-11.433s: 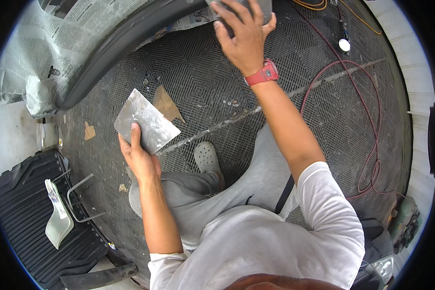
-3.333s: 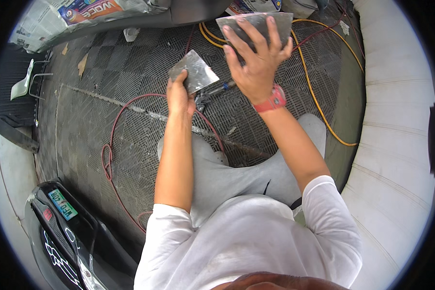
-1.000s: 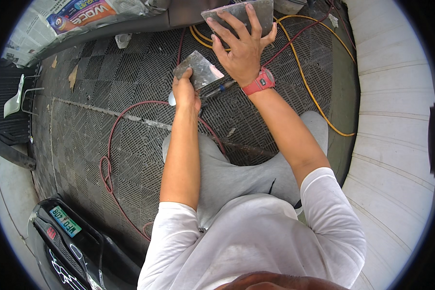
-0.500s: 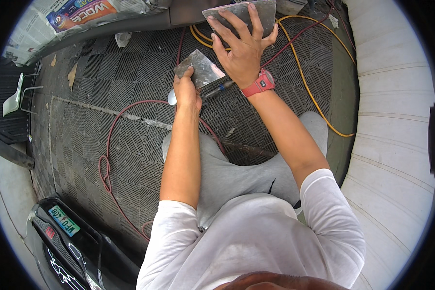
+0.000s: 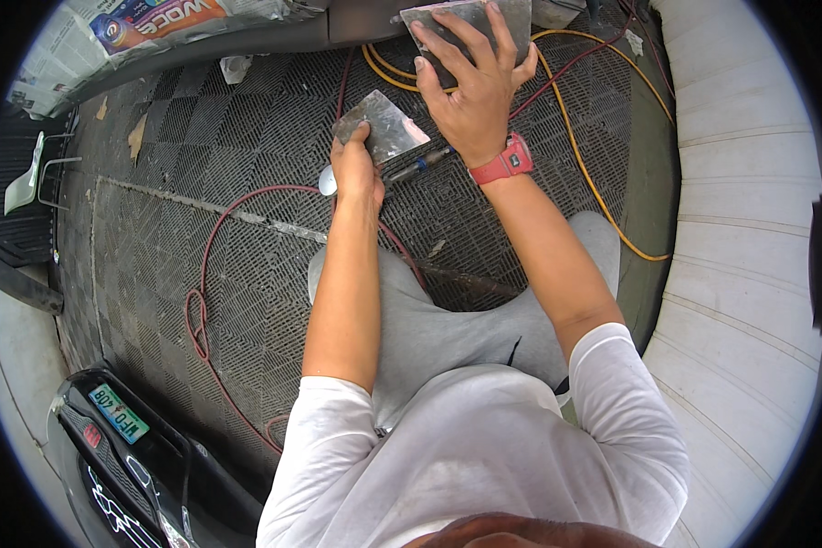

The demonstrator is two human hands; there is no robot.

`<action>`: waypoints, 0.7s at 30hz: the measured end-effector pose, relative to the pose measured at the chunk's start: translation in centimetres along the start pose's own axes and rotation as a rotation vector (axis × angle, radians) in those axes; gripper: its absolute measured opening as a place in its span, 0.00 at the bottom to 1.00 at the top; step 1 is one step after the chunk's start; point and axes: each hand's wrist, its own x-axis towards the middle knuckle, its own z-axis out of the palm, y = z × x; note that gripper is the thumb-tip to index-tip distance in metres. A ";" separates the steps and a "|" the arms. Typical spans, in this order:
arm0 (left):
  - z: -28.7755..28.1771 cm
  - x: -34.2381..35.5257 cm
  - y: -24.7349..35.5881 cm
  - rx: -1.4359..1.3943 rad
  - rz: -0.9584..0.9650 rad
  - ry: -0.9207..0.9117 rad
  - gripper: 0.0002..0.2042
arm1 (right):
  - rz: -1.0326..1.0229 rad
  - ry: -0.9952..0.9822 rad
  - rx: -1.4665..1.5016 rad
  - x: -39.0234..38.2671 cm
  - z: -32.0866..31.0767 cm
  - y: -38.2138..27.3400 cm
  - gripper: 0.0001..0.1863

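Observation:
My left hand (image 5: 356, 169) is closed on a square grey metal spreader plate (image 5: 391, 132), thumb on top, with pink putty along its right edge. Farther off, at the top of the view, my right hand (image 5: 473, 96) has its fingers spread across the face of a second, wider grey spreader plate (image 5: 521, 26). A little pink shows on that plate's far edge. It is held up close to a dark panel (image 5: 361, 23), but I cannot tell whether they touch. A red watch (image 5: 505, 163) circles my right wrist.
Newspaper and printed sheets (image 5: 155, 27) mask the upper-left bodywork. A tool with a blue ring (image 5: 420, 164) lies on the dark tiled floor beyond my left hand. Red hose (image 5: 212, 237) and yellow hose (image 5: 571, 137) cross it. A black vehicle (image 5: 146, 457) stands lower left; pale sheeting (image 5: 740, 228) borders the right.
My right hand and its spreader plate have shifted slightly to the right and away from me. The left hand's plate has moved only a touch to the right.

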 end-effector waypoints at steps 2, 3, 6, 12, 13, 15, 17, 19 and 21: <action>0.0 0.2 -0.1 -0.002 0.001 -0.016 0.14 | -0.019 -0.042 -0.007 -0.1 -0.1 0.1 0.17; -0.2 0.5 -0.3 -0.008 0.003 -0.027 0.14 | -0.026 -0.081 -0.016 -0.5 -0.2 0.1 0.16; -0.4 1.2 -0.6 -0.004 0.004 -0.044 0.15 | 0.095 -0.218 0.053 -2.4 -2.1 -0.1 0.16; 1.0 2.4 -1.2 0.008 0.058 -0.208 0.19 | 0.832 -0.525 0.917 -6.5 -6.2 1.2 0.19; 1.6 2.4 -1.3 0.009 0.033 -0.264 0.19 | 0.762 -0.566 0.866 -6.8 -6.7 1.2 0.20; 2.6 3.1 -2.1 0.024 0.003 -0.360 0.20 | 0.657 -0.604 0.764 -6.9 -7.8 1.0 0.21; 3.3 3.7 -3.1 0.007 -0.051 -0.381 0.20 | 0.455 -0.675 0.331 -7.2 -9.5 2.1 0.21; 4.6 3.9 -3.8 -0.015 -0.070 -0.415 0.21 | 0.296 -0.729 -0.058 -6.8 -11.4 3.2 0.20; 5.8 4.0 -4.6 -0.036 -0.055 -0.454 0.23 | 0.249 -0.725 -0.259 -5.7 -12.7 3.4 0.19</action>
